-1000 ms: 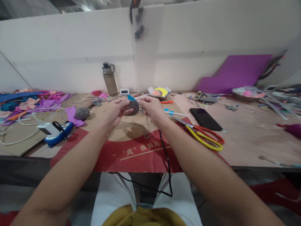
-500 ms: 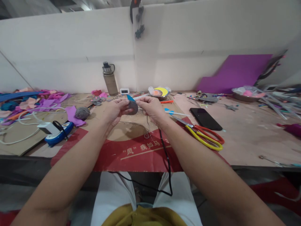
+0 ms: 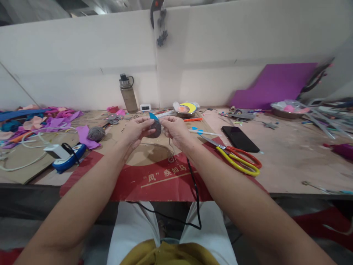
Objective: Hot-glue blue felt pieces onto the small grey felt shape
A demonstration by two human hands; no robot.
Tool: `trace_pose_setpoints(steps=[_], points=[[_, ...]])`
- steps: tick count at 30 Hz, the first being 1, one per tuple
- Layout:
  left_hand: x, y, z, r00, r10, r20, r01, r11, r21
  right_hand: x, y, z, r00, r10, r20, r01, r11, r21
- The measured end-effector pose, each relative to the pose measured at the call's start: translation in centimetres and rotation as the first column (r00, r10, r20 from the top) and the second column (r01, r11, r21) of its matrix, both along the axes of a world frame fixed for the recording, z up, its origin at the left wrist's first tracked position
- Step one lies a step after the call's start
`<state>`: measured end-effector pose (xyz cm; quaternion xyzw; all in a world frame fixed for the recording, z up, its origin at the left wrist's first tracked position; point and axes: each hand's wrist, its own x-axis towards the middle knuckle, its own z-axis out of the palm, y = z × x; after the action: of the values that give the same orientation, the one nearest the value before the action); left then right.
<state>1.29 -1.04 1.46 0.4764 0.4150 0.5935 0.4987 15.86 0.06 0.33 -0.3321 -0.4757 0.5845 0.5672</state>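
Between thumb and fingers, my left hand [image 3: 138, 133] grips a small dark grey felt-like round piece [image 3: 156, 130]. A blue pointed piece [image 3: 153, 116] sticks up at its top edge. My right hand [image 3: 176, 130] is closed in a pinch at the right edge of the round piece; what lies between its fingertips is too small to make out. A thin grey strand [image 3: 172, 149] hangs below the right hand to the red and tan cardboard [image 3: 110, 180]. To the right lie open scissors [image 3: 237, 159] with red and yellow handles.
A black phone [image 3: 240, 139] lies beyond the scissors. On the left are a grey yarn ball [image 3: 96, 134], a blue power strip [image 3: 68, 160] with a white charger, and felt scraps [image 3: 52, 123]. A bottle [image 3: 128, 96] stands at the back. A black cable [image 3: 196, 187] crosses the table edge.
The grey piece has dropped slightly, and more of its face shows. My right hand has lowered a little and its fingers have shifted along the piece's edge. The view has moved slightly.
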Motion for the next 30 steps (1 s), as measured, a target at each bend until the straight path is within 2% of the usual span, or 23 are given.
trace_pose_setpoints(steps=[3, 13, 17, 22, 30], points=[[0.08, -0.01, 0.01, 1.000, 0.009, 0.020, -0.009, 1.000, -0.007, -0.04, -0.19, 0.03, 0.999, 0.035, -0.015, -0.035, 0.999, 0.032], [-0.08, 0.23, -0.52, 0.999, -0.004, 0.050, 0.003, 1.000, 0.021, 0.25, -0.36, 0.09, 0.993, 0.093, -0.068, -0.092, 0.996, 0.012], [0.01, 0.03, -0.45, 0.999, -0.013, 0.051, 0.012, 0.999, 0.030, 0.15, -0.33, -0.05, 0.993, 0.075, -0.096, -0.072, 0.997, 0.033], [0.17, -0.16, -0.42, 0.999, -0.029, 0.042, 0.027, 0.999, 0.043, -0.11, -0.13, -0.37, 0.999, 0.016, -0.050, -0.012, 0.997, 0.072], [0.12, 0.21, -0.33, 0.993, -0.051, 0.108, 0.057, 0.997, -0.052, -0.60, -0.14, -0.18, 0.998, -0.059, -0.036, 0.061, 0.997, 0.043]])
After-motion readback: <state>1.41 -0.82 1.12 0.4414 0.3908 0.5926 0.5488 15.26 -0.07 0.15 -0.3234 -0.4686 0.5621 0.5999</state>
